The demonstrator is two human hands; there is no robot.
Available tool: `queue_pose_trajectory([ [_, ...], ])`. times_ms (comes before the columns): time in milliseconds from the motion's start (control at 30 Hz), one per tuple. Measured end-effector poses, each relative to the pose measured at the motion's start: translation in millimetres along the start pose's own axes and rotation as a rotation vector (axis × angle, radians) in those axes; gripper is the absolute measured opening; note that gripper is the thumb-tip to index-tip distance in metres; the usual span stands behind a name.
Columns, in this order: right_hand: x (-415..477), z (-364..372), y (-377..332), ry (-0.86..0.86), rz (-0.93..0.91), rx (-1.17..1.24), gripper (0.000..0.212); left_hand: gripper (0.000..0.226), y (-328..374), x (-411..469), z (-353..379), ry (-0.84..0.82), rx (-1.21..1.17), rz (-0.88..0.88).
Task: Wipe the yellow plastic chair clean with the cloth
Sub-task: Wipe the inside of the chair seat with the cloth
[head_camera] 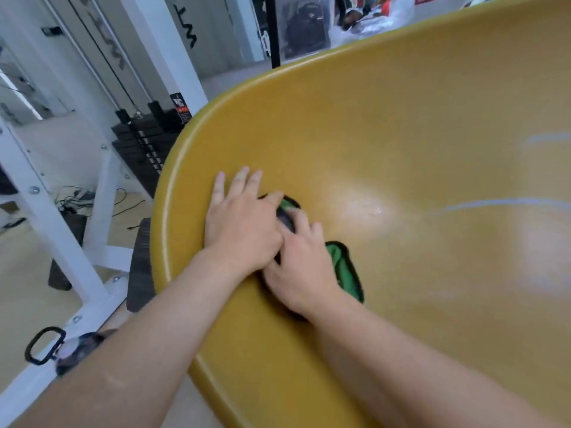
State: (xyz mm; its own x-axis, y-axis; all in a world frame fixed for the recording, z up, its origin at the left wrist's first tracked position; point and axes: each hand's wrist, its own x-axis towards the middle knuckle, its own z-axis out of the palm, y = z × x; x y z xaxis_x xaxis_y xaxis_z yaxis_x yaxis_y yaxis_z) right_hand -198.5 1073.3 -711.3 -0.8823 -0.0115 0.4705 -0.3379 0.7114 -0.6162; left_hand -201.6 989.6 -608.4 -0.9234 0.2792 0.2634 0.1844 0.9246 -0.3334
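The yellow plastic chair [401,134] fills most of the view, its smooth seat curving up to a rim at the left. A green cloth with a dark edge [344,267] lies bunched on the seat near that rim. My right hand [301,270] presses down on the cloth with curled fingers and covers most of it. My left hand [241,223] lies flat on the seat with its fingers spread, its thumb side overlapping the cloth's upper end and touching my right hand. Pale streaks [494,203] show on the seat to the right.
A white metal gym frame [46,217] with a black weight stack [142,140] stands left of the chair. Black cables [77,199] lie on the beige floor. A black handle [43,345] hangs low at the left. Bags and clutter sit beyond the chair's top edge.
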Motion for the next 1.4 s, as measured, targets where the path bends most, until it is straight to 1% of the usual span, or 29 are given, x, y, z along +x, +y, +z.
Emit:
queue_pose_trajectory([
  [33,-25.3,-3.9,-3.4,-0.118,-0.154,0.042,0.046,0.056,5.7,-8.8,3.4,-0.079,-0.052,0.058],
  [67,-42.3,-18.2,7.6,-0.164,-0.281,0.036,0.045,0.06,10.5,-18.8,6.4,-0.15,-0.089,0.107],
  [133,-48.6,-48.6,51.6,-0.206,-0.413,-0.144,0.047,0.062,16.0,-35.7,14.3,-0.218,-0.083,0.187],
  [167,-40.2,-60.6,78.6,-0.189,-0.401,-0.257,0.048,0.061,17.0,-41.0,18.1,-0.225,-0.038,0.217],
  [200,-23.5,-69.8,102.5,-0.171,-0.283,-0.378,0.047,0.058,17.9,-43.9,20.9,-0.226,0.007,0.239],
  [233,-4.3,-77.7,122.6,-0.108,-0.09,-0.448,0.045,0.055,18.1,-45.0,22.6,-0.223,0.024,0.248],
  [300,18.2,-81.2,127.8,0.053,0.324,-0.391,0.044,0.049,18.8,-46.2,22.6,-0.204,-0.008,0.235],
  [333,16.0,-71.9,113.2,0.069,0.374,-0.37,0.044,0.048,19.0,-45.9,22.7,-0.193,-0.023,0.223],
  [367,4.2,-59.6,94.2,0.01,0.338,-0.352,0.045,0.047,19.2,-45.4,22.6,-0.189,-0.029,0.215],
  [400,-18.9,-50.7,73.1,-0.083,0.233,-0.288,0.046,0.047,19.4,-45.4,21.7,-0.187,-0.029,0.215],
  [467,-82.9,-59.2,33.2,-0.291,-0.094,-0.08,0.049,0.045,19.5,-46.3,18.9,-0.176,-0.026,0.234],
  [500,-112.7,-73.7,24.5,-0.407,-0.194,0.007,0.049,0.044,20.2,-48.1,17.4,-0.182,-0.022,0.252],
  [533,-132.6,-91.1,26.1,-0.501,-0.252,0.026,0.047,0.042,22.1,-51.3,16.7,-0.196,-0.015,0.281],
  [600,-144.9,-122.5,43.4,-0.607,-0.228,-0.084,0.044,0.038,25.3,-58.1,17.0,-0.213,0.011,0.355],
  [667,-128.7,-123.5,76.8,-0.493,-0.148,-0.256,0.044,0.036,27.0,-61.5,16.8,-0.227,0.028,0.412],
  [733,-80.7,-106.9,103.8,-0.306,0.086,-0.478,0.044,0.036,28.4,-62.2,16.3,-0.235,0.053,0.454],
  [800,-40.1,-84.3,110.0,-0.105,0.364,-0.559,0.043,0.04,27.4,-63.9,17.2,-0.263,0.081,0.493],
  [833,-36.4,-77.4,105.6,-0.08,0.405,-0.571,0.043,0.045,26.2,-64.3,17.3,-0.273,0.097,0.507],
  [867,-45.0,-74.1,99.9,-0.094,0.348,-0.574,0.044,0.051,24.9,-63.8,17.6,-0.283,0.115,0.522],
  [900,-65.8,-76.9,89.8,-0.168,0.264,-0.548,0.045,0.056,23.6,-64.0,18.1,-0.292,0.13,0.536],
  [967,-125.7,-99.5,54.0,-0.424,0.088,-0.393,0.048,0.059,21.8,-64.3,16.3,-0.312,0.134,0.553],
  [1000,-155.5,-114.4,36.4,-0.523,0.052,-0.298,0.048,0.058,22.5,-64.8,14.7,-0.319,0.129,0.56],
  [1033,-173.4,-131.5,30.7,-0.594,0.052,-0.282,0.046,0.056,24.0,-64.8,13.4,-0.315,0.124,0.567],
  [1100,-170.4,-157.6,46.9,-0.654,0.047,-0.395,0.044,0.053,26.6,-67.1,11.6,-0.293,0.12,0.586],
  [1167,-139.0,-156.8,84.1,-0.578,0.171,-0.597,0.045,0.05,30.0,-68.5,10.3,-0.268,0.134,0.599],
  [1267,-85.9,-126.3,117.0,-0.143,0.562,-0.72,0.042,0.041,37.0,-69.3,10.9,-0.242,0.173,0.588],
  [1300,-79.2,-112.4,110.5,-0.096,0.569,-0.709,0.041,0.035,38.4,-68.9,10.8,-0.229,0.185,0.577],
  [1333,-81.8,-98.7,96.8,-0.126,0.518,-0.657,0.042,0.029,38.9,-67.2,11.5,-0.21,0.193,0.57],
  [1400,-114.0,-87.8,52.0,-0.308,0.267,-0.488,0.044,0.025,38.6,-63.2,12.4,-0.201,0.197,0.548],
])
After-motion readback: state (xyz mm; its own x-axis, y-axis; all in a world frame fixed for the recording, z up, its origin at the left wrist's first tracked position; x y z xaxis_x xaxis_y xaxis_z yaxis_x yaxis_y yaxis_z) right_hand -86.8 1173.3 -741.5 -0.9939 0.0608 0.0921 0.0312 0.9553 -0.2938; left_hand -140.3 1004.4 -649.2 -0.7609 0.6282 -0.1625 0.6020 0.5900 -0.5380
